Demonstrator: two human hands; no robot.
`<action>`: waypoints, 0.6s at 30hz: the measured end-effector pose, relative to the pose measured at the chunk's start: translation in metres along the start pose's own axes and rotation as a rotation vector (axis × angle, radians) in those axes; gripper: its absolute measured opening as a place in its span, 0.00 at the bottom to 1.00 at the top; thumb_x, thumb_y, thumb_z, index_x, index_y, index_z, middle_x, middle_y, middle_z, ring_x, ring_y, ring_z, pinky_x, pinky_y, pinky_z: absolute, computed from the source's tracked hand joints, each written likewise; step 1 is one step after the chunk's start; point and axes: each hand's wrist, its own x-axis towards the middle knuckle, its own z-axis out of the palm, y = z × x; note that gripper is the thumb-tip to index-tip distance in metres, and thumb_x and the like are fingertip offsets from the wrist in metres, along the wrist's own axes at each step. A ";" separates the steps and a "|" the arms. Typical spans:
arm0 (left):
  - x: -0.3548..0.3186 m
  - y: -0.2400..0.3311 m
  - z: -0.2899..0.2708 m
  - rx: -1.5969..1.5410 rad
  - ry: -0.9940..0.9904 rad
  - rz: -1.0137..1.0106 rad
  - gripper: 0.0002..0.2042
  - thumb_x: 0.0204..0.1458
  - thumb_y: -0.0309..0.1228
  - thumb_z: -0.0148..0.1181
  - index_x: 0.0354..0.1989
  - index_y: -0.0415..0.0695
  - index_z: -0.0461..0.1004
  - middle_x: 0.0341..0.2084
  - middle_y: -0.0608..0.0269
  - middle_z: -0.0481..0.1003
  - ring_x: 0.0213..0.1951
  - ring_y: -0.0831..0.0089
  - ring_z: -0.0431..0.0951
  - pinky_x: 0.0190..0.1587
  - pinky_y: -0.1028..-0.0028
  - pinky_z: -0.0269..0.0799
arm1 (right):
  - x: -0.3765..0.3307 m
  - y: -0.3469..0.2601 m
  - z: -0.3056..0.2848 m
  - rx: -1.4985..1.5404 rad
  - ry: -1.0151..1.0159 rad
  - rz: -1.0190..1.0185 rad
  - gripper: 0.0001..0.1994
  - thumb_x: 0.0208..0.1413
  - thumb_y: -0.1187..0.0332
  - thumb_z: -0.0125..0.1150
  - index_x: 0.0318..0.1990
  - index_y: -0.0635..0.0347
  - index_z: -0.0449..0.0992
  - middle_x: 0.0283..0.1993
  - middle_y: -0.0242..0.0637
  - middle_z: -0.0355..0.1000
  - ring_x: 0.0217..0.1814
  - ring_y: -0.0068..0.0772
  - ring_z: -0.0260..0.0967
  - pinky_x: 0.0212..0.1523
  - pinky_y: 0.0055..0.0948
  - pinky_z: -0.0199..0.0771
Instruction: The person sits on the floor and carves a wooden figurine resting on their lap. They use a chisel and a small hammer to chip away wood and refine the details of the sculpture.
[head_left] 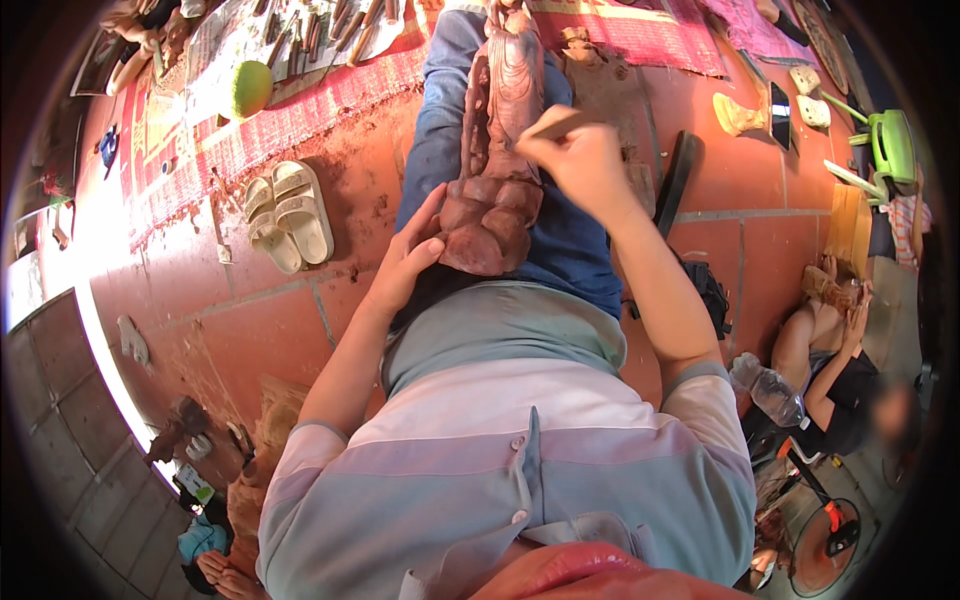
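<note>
A reddish-brown carved wooden statue lies along my legs, its lumpy rounded base toward my belly and its robed figure pointing away. My left hand holds the left side of that base, fingers along the edge and thumb near the end. Above the statue's right side, my right hand is closed on a folded tan piece that looks like sandpaper. Its fingertips are close to the figure's lower robe; whether the piece touches the wood I cannot tell.
Beige sandals sit on the red tiles at left. Beyond lie a red mat, a green round fruit and several carving tools. At right are a black bar, a plastic bottle and another seated person.
</note>
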 end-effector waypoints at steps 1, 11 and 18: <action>-0.001 -0.001 0.000 0.006 0.000 0.005 0.44 0.52 0.47 0.60 0.73 0.43 0.46 0.61 0.48 0.64 0.62 0.63 0.64 0.66 0.64 0.53 | 0.006 -0.001 -0.008 0.037 0.053 -0.044 0.03 0.50 0.74 0.66 0.28 0.63 0.79 0.24 0.29 0.73 0.28 0.17 0.67 0.29 0.21 0.67; -0.002 -0.004 -0.001 0.012 -0.002 0.010 0.44 0.52 0.47 0.60 0.73 0.43 0.46 0.61 0.46 0.63 0.63 0.62 0.63 0.66 0.65 0.54 | 0.005 -0.005 -0.012 0.053 -0.126 0.079 0.04 0.49 0.74 0.67 0.32 0.65 0.80 0.28 0.31 0.76 0.30 0.17 0.70 0.32 0.21 0.70; 0.000 0.000 -0.002 0.030 -0.009 -0.015 0.44 0.52 0.47 0.60 0.73 0.43 0.46 0.61 0.47 0.63 0.63 0.62 0.64 0.66 0.65 0.55 | 0.009 0.008 -0.017 0.317 -0.128 0.120 0.02 0.48 0.78 0.66 0.31 0.67 0.80 0.32 0.33 0.78 0.36 0.20 0.74 0.40 0.22 0.74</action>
